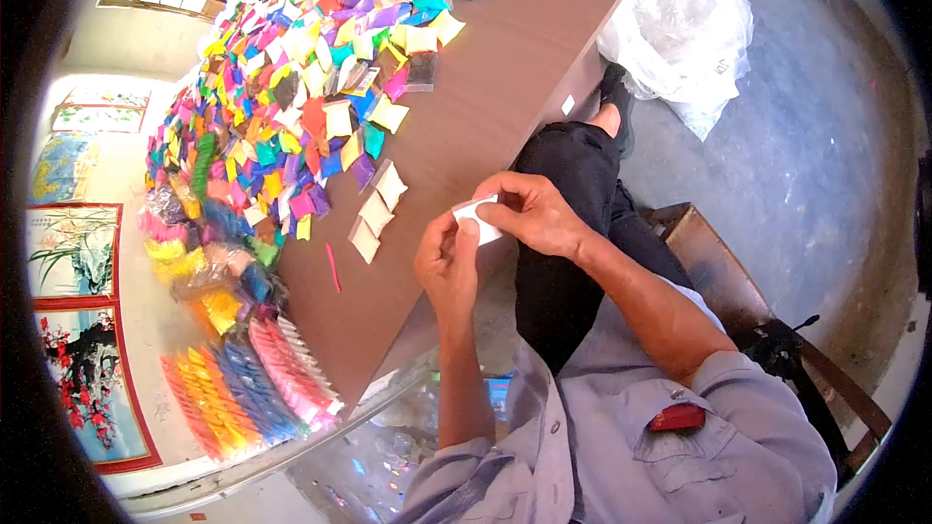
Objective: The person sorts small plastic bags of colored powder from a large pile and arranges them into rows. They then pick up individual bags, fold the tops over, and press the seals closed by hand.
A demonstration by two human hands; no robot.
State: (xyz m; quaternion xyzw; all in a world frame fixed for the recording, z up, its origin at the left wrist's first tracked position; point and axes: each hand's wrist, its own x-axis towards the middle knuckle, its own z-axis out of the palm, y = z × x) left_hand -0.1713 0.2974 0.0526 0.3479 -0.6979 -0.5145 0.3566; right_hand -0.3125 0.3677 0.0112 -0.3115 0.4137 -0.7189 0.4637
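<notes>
Our left hand [449,267] and right hand [537,213] each pinched the white packet [478,218] over our lap, beside the table [485,107]; we judged a slack pinch could drop it to the floor [796,165].

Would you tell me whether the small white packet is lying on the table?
No, the left hand and right hand hold the white packet up beside the table.

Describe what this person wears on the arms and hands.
Both arms carry the sleeves of a pale grey buttoned shirt, pushed up near the elbows. The left hand and right hand are bare: no gloves, watch or rings visible.
</notes>
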